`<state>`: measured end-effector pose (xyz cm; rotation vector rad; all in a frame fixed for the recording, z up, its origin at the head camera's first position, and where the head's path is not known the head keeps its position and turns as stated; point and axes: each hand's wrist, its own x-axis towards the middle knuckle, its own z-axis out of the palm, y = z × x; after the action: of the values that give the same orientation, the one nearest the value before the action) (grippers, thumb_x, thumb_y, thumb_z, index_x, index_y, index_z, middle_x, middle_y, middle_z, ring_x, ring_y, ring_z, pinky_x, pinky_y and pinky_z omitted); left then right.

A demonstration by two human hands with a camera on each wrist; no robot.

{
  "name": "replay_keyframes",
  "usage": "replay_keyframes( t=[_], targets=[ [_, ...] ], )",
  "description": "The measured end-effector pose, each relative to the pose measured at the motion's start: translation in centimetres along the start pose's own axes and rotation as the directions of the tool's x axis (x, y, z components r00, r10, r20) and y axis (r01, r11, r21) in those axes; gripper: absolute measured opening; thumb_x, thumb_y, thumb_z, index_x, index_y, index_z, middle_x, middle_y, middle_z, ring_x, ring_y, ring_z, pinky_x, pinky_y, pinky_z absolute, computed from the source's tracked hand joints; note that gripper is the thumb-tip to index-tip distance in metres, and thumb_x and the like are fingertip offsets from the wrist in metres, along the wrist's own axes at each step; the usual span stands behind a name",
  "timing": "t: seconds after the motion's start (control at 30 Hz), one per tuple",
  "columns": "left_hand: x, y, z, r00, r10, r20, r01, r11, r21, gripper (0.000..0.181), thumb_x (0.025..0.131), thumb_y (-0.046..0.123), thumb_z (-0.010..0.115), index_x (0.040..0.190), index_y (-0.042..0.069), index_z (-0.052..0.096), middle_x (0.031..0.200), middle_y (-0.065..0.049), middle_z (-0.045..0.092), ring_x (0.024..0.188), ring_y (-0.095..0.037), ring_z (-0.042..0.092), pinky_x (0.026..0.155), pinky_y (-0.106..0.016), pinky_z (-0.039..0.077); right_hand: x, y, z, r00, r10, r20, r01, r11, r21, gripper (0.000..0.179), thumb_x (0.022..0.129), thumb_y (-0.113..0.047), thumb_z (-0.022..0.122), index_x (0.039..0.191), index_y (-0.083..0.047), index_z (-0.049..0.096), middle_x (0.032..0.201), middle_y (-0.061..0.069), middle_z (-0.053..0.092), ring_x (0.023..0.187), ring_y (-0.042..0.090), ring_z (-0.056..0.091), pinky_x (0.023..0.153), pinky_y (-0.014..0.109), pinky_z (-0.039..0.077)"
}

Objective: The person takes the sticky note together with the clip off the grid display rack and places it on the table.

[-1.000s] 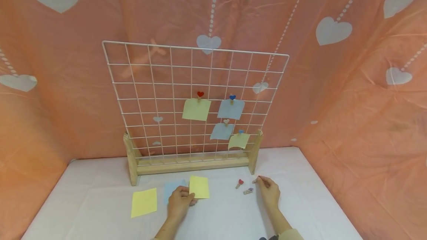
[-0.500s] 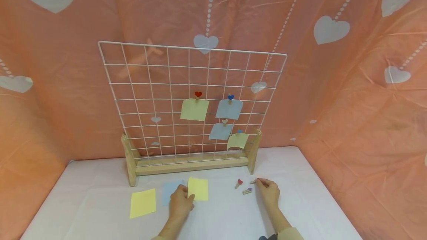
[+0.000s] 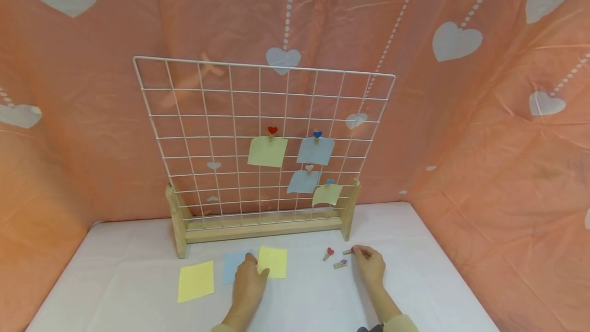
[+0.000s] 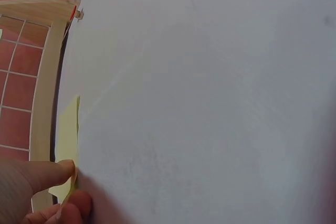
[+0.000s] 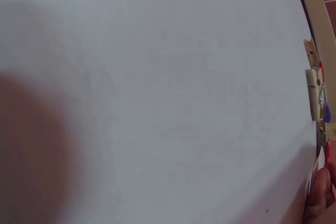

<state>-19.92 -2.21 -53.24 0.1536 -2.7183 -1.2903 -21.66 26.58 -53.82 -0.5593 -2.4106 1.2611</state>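
Observation:
My left hand [image 3: 249, 281] pinches the left edge of a yellow sticky note [image 3: 274, 263], thumb on the near side; the left wrist view shows this note [image 4: 67, 135] between thumb and fingers. Partly covered by that hand, a blue sticky note [image 3: 232, 266] lies on the table. Further right, my right hand [image 3: 371, 266] pinches a small wooden clothespin [image 3: 348, 252] by its red-heart end. Beside it lie a clothespin with a red heart [image 3: 328, 253] and another with a purple decoration [image 3: 340, 264]. The right wrist view shows the purple one [image 5: 315, 95] close up.
Behind the hands stands a white wire grid [image 3: 230, 117] on a wooden base [image 3: 262, 231]. Yellow-green [image 3: 267, 151] and blue notes [image 3: 315, 151] hang on it from heart clothespins. Another yellow note [image 3: 195, 282] lies at the left of the white table [image 3: 115, 255].
The view has shifted slightly. The yellow note in my left hand has come a little closer to me. My right fingers have drawn their clothespin slightly left.

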Motion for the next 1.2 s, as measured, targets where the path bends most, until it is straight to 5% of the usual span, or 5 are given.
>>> replay_keyframes(
  t=[0.3, 0.53, 0.9, 1.2],
  targets=[
    [-0.5, -0.2, -0.7, 0.999, -0.029, -0.024, 0.030, 0.999, 0.013, 0.035, 0.082, 0.015, 0.072, 0.096, -0.011, 0.054, 0.082, -0.029, 0.065, 0.064, -0.033, 0.065, 0.053, -0.038, 0.054, -0.1, -1.0, 0.3, 0.999, 0.000, -0.051, 0.001, 0.999, 0.032, 0.023, 0.092, -0.014, 0.060, 0.103, 0.005, 0.068, 0.095, 0.020, 0.069, 0.084, 0.027, 0.065, 0.067, 0.023, 0.048],
    [-0.2, -0.4, -2.0, 0.997, 0.028, -0.066, -0.030, 0.999, -0.036, 0.019, 0.087, 0.008, 0.062, 0.092, -0.010, 0.057, 0.057, -0.007, 0.056, 0.044, -0.011, 0.048, 0.038, -0.020, 0.039, -0.4, -3.2, 0.8, 0.992, -0.098, -0.081, 0.103, 0.993, 0.061, 0.025, 0.096, -0.015, 0.055, 0.102, 0.006, 0.067, 0.095, 0.022, 0.067, 0.088, 0.033, 0.063, 0.076, 0.035, 0.050],
    [0.6, -0.5, -3.8, 0.988, 0.027, -0.150, -0.039, 0.996, -0.077, 0.008, 0.084, 0.004, 0.062, 0.088, -0.002, 0.059, 0.067, -0.006, 0.060, 0.055, -0.013, 0.052, 0.047, -0.026, 0.042, -0.6, -6.6, 1.1, 0.980, -0.188, -0.062, 0.196, 0.967, 0.160, 0.026, 0.096, -0.017, 0.057, 0.102, 0.006, 0.066, 0.097, 0.021, 0.066, 0.093, 0.032, 0.061, 0.075, 0.028, 0.051],
    [1.1, 0.3, -4.7, 0.971, 0.062, -0.233, -0.087, 0.991, -0.097, 0.004, 0.082, 0.001, 0.063, 0.084, 0.000, 0.060, 0.071, -0.008, 0.062, 0.063, -0.018, 0.056, 0.054, -0.028, 0.042, -0.7, -9.4, 1.4, 0.971, -0.233, -0.056, 0.240, 0.947, 0.213, 0.025, 0.095, -0.018, 0.058, 0.103, 0.005, 0.067, 0.098, 0.021, 0.068, 0.095, 0.034, 0.063, 0.081, 0.042, 0.054]
  ],
)
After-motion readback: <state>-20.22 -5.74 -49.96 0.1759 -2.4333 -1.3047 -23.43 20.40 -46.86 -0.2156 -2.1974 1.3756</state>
